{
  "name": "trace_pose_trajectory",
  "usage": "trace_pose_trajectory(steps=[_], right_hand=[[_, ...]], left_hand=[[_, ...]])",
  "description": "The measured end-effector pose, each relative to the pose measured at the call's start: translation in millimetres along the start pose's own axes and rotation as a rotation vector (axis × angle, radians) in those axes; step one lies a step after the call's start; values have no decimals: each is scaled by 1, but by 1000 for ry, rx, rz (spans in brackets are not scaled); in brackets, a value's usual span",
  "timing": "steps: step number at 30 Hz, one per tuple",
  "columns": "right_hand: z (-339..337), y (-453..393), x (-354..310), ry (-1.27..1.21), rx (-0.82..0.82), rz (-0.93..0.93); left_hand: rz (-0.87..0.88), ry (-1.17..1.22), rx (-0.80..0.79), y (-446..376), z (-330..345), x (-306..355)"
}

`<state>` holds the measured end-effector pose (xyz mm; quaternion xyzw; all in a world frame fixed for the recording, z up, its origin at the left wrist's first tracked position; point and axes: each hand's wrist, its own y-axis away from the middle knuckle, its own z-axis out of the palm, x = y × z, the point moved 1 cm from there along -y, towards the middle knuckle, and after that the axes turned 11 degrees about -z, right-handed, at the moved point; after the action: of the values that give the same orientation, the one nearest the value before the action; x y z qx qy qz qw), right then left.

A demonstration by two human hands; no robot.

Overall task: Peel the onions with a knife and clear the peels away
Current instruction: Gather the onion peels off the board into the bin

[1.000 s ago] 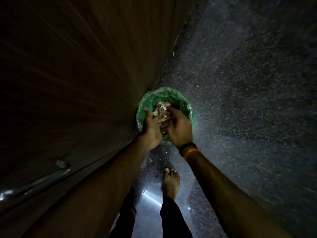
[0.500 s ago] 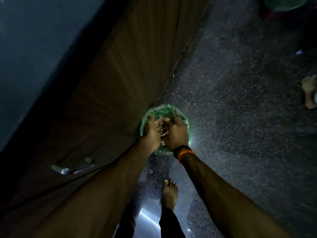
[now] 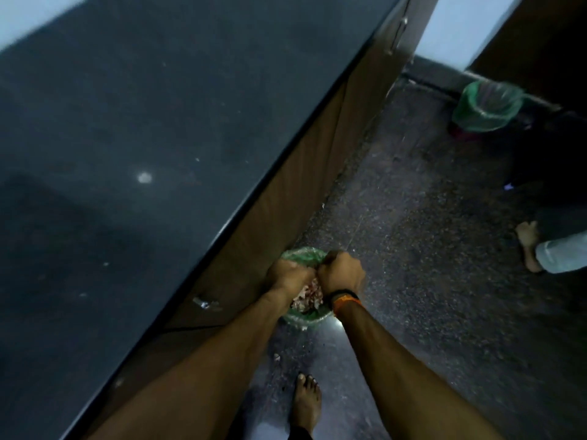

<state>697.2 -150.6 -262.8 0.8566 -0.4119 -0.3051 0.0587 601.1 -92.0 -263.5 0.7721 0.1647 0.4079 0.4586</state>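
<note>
Where open fingers spread before — left hand [image 3: 287, 277], right hand [image 3: 341, 273] fisted over peels [image 3: 309, 296].

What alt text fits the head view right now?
Both hands, left hand and right hand, held over onion peels in a green-lined bin beside a wooden cabinet; a second green-lined bin stands farther off.

A dark speckled countertop [image 3: 133, 147] is seen filling the left of the view; below its edge brown cabinet doors [image 3: 286, 201] are set, with a metal handle [image 3: 205, 303] fitted low and another handle [image 3: 398, 36] farther off. A speckled stone floor [image 3: 428, 249] is laid to the right; a second green-lined bin [image 3: 487, 106] is stood well apart by the far wall; another person's bare foot [image 3: 529, 246] and pale trouser leg [image 3: 562, 257] are seen at the right edge.
</note>
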Motion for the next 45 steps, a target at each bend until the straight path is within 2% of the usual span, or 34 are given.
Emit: trace_pose_trajectory(steps=[2,7,11,17,19,23,28,32,37,45], right_hand=[[-27,10,-31,-41,-2,-35],[-91,48,-95,0,127,-40],[-128,83,-145,34,143,-237],[-128,123,-225,41,75,-483],[-114,145,-262,46,55,-560],[-82,184,-317,29,60,-602],[-15,242,-390,33,-50,-744],[35,288,-439,92,-150,-925],[83,332,-475,160,-245,-1122],[145,378,-513,221,-422,-1258]], left_hand=[[146,-176,86,27,-9,11],[375,-239,120,106,-46,50],[535,-390,240,157,-97,67],[657,-423,284,206,-182,69],[641,-410,320,216,-226,55],[598,-388,358,231,-295,22],[546,-292,497,242,-388,-35],[468,-179,593,250,-455,-88],[390,-100,690,259,-512,-142],[192,17,856,265,-569,-212]])
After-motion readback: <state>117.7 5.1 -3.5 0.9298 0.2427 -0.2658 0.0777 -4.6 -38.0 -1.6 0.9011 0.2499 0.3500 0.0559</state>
